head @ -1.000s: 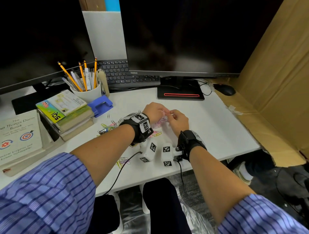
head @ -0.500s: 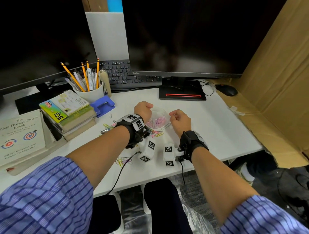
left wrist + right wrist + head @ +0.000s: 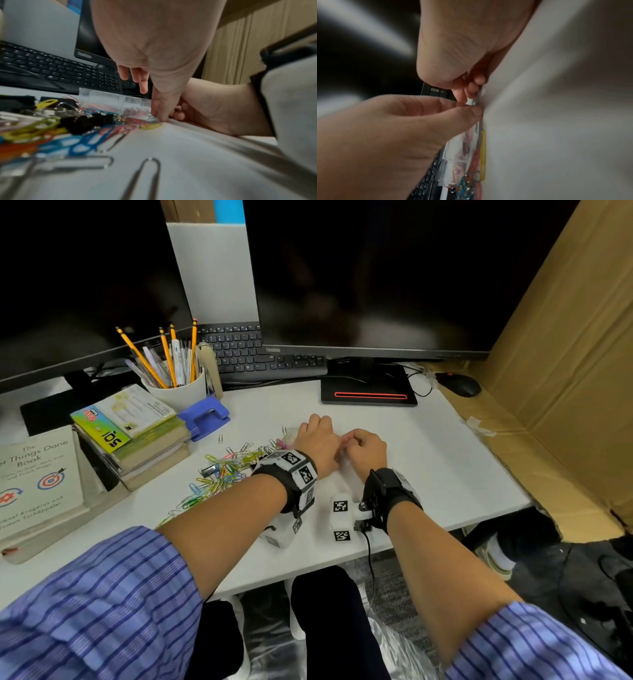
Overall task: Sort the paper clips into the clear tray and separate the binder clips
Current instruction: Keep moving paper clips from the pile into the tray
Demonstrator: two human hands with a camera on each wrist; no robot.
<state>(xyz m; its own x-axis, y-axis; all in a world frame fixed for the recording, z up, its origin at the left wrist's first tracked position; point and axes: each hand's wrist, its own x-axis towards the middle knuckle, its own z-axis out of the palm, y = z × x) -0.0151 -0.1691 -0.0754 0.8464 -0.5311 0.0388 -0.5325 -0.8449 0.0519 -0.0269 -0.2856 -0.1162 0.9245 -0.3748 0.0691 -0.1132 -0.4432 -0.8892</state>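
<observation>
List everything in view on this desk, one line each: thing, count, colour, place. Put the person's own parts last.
paper clips: many, mixed colours, loose pile left of the hands
binder clips: count unclear, black, within the pile
clear tray: one, transparent, pink clips inside, behind the pile
pencil cup: one, white, holding yellow pencils, back left
hole punch: one, blue, beside the cup
books: a stack, far left
keyboard: one, black, under the monitors
monitors: two, black, at the back
mouse: one, black, back right
desk: one, white
cardboard: brown, right side
left hand: fingertips pinching a small clip at the desk surface
right hand: fingers curled, meeting the left hand's fingertips
</observation>
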